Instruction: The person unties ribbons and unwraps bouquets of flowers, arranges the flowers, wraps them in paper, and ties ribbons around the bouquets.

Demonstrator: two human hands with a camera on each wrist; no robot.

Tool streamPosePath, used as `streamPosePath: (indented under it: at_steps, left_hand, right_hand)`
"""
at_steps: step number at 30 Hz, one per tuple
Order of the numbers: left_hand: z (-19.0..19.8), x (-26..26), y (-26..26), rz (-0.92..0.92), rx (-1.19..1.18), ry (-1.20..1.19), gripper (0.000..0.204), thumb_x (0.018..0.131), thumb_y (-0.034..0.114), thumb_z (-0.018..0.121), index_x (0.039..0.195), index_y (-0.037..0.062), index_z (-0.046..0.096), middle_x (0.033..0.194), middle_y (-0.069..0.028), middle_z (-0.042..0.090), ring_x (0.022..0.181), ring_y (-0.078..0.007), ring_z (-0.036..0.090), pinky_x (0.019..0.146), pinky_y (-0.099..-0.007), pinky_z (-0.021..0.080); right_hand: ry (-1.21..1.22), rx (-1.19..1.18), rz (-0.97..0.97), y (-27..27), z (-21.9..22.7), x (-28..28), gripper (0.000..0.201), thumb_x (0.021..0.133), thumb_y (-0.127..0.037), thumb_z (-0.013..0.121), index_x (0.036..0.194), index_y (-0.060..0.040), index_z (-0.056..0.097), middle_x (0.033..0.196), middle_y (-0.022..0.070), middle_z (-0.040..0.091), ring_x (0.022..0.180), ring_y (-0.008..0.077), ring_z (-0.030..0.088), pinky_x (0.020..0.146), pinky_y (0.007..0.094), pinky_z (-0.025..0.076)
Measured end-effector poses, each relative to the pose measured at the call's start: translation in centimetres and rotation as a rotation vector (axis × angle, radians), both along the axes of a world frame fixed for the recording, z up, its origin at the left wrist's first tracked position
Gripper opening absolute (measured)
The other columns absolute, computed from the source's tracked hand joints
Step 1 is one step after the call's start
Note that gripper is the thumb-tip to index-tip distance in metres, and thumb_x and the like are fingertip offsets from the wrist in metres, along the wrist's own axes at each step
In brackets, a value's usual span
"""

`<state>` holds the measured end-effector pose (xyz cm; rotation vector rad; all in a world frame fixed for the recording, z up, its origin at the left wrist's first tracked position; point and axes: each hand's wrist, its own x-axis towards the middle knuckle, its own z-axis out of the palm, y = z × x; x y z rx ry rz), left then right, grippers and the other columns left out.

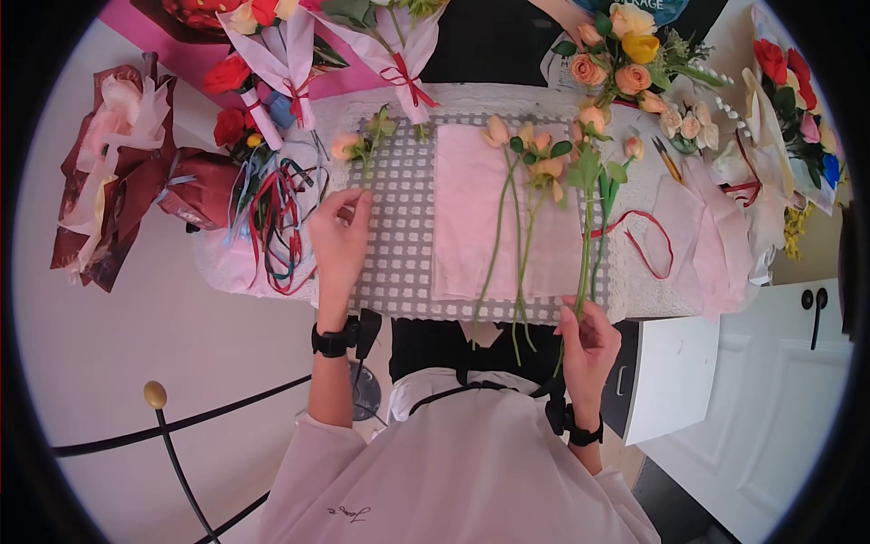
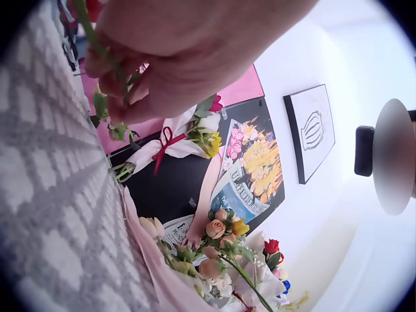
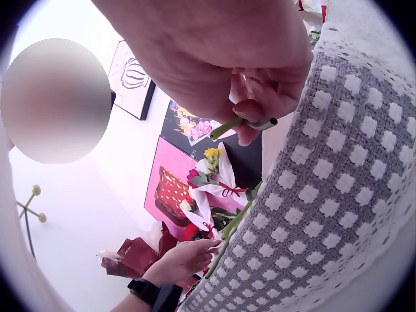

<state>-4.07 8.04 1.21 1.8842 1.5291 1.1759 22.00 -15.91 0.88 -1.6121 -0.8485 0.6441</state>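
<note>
In the head view my left hand [image 1: 340, 236] pinches a short-stemmed peach rose [image 1: 346, 145] with green leaves at the cloth's left side. Its green stem [image 2: 104, 49] runs along the fingers in the left wrist view. My right hand [image 1: 591, 340] grips the lower ends of leafy green stems [image 1: 584, 245] at the cloth's front right edge. In the right wrist view a cut stem end [image 3: 224, 130] pokes out between thumb and fingers. Several peach roses [image 1: 544, 168] with long stems lie over a pale pink wrapping sheet [image 1: 462, 208], left of the right hand's stems.
A grey-and-white checked cloth [image 1: 394, 245] covers the table's middle. Tangled ribbons [image 1: 276, 222] lie at left, wrapped bouquets [image 1: 294, 86] behind them. More peach roses [image 1: 633, 79] stand at back right, near a red ribbon [image 1: 666, 240] and pink wrapping [image 1: 711, 227]. Another person's arm [image 1: 566, 14] reaches in behind.
</note>
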Motion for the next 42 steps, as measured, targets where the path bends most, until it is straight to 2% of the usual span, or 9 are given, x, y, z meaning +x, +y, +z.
streamPosePath:
  at_steps: [7, 10, 17, 24, 31, 34, 37, 39, 42]
  left_hand:
    - [-1.6, -0.3, 0.6, -0.007, 0.035, 0.121, 0.021, 0.092, 0.011, 0.075, 0.108, -0.0025, 0.074, 0.088, -0.0103, 0.068, 0.066, -0.0191, 0.055, 0.066, -0.0344, 0.049]
    - [1.3, 1.1, -1.6, 0.141, 0.285, 0.263, 0.025, 0.091, 0.011, 0.074, 0.113, -0.0013, 0.070, 0.093, -0.0116, 0.068, 0.068, -0.0217, 0.056, 0.068, -0.0358, 0.050]
    - [3.1, 7.2, -7.9, -0.360, -0.138, 0.006, 0.015, 0.092, 0.007, 0.073, 0.106, 0.0026, 0.071, 0.078, -0.0060, 0.066, 0.066, -0.0150, 0.055, 0.062, -0.0320, 0.047]
    - [2.1, 13.0, -9.2, -0.430, 0.010, 0.136, 0.017, 0.091, 0.016, 0.077, 0.098, 0.0026, 0.070, 0.070, -0.0079, 0.063, 0.063, -0.0270, 0.059, 0.070, -0.0409, 0.043]
    - [0.0, 14.3, -8.6, -0.416, -0.005, 0.191, 0.015, 0.090, 0.016, 0.077, 0.089, 0.0027, 0.070, 0.065, -0.0087, 0.065, 0.058, -0.0281, 0.059, 0.066, -0.0406, 0.046]
    - [0.0, 14.4, -8.4, -0.407, -0.106, 0.138, 0.013, 0.089, 0.013, 0.077, 0.087, 0.0021, 0.070, 0.064, -0.0088, 0.065, 0.055, -0.0257, 0.059, 0.059, -0.0384, 0.048]
    - [0.6, 14.4, -8.3, -0.380, -0.201, 0.062, 0.013, 0.092, 0.013, 0.076, 0.088, 0.0018, 0.069, 0.063, -0.0028, 0.062, 0.056, -0.0141, 0.059, 0.053, -0.0304, 0.045]
    - [0.4, 14.1, -7.8, -0.447, -0.344, -0.193, 0.012, 0.097, 0.014, 0.073, 0.094, 0.0031, 0.068, 0.069, 0.0042, 0.060, 0.063, -0.0029, 0.055, 0.056, -0.0227, 0.042]
    - [0.2, 13.7, -7.4, -0.538, -0.451, -0.422, 0.009, 0.103, 0.013, 0.067, 0.103, 0.0051, 0.064, 0.077, 0.0069, 0.059, 0.067, 0.0016, 0.050, 0.057, -0.0182, 0.037]
  right_hand:
    - [-0.121, -0.012, -0.028, -0.1, -0.7, 0.5, 0.018, 0.097, -0.004, 0.072, 0.114, 0.0010, 0.075, 0.066, 0.0017, 0.063, 0.054, 0.0020, 0.048, 0.051, 0.0215, 0.036]
    - [-0.139, -0.085, -0.017, -0.1, -0.5, 0.5, 0.019, 0.096, -0.004, 0.073, 0.114, 0.0006, 0.075, 0.065, 0.0011, 0.061, 0.052, 0.0023, 0.042, 0.050, 0.0224, 0.033]
    - [-0.085, -0.062, -0.014, 0.3, -0.7, 0.1, 0.022, 0.102, -0.007, 0.066, 0.121, 0.0001, 0.072, 0.064, -0.0002, 0.060, 0.055, 0.0029, 0.046, 0.051, 0.0223, 0.033]
    - [0.000, 0.032, -0.107, -0.9, -0.2, 0.6, 0.025, 0.105, -0.009, 0.061, 0.125, 0.0013, 0.071, 0.067, -0.0009, 0.059, 0.058, 0.0035, 0.047, 0.053, 0.0216, 0.033]
    - [-0.019, 0.082, -0.138, -1.2, -0.4, 1.0, 0.026, 0.105, -0.008, 0.062, 0.127, 0.0023, 0.071, 0.068, -0.0021, 0.059, 0.059, 0.0037, 0.050, 0.054, 0.0207, 0.034]
    - [-0.012, 0.085, -0.133, -1.3, -0.3, 1.1, 0.026, 0.104, -0.007, 0.063, 0.126, 0.0024, 0.072, 0.069, -0.0016, 0.060, 0.059, 0.0039, 0.052, 0.055, 0.0203, 0.035]
    - [0.004, 0.087, -0.129, -1.3, -0.4, 1.1, 0.025, 0.104, -0.007, 0.063, 0.125, 0.0028, 0.072, 0.071, -0.0011, 0.062, 0.060, 0.0040, 0.052, 0.055, 0.0201, 0.036]
    - [0.016, 0.119, -0.149, -1.5, -0.8, 1.1, 0.025, 0.104, -0.007, 0.063, 0.125, 0.0028, 0.072, 0.073, -0.0011, 0.063, 0.061, 0.0039, 0.052, 0.055, 0.0197, 0.036]
    - [0.005, 0.146, -0.171, -1.4, -0.8, 1.0, 0.026, 0.105, -0.008, 0.063, 0.126, 0.0023, 0.072, 0.073, -0.0016, 0.062, 0.061, 0.0036, 0.052, 0.056, 0.0194, 0.036]
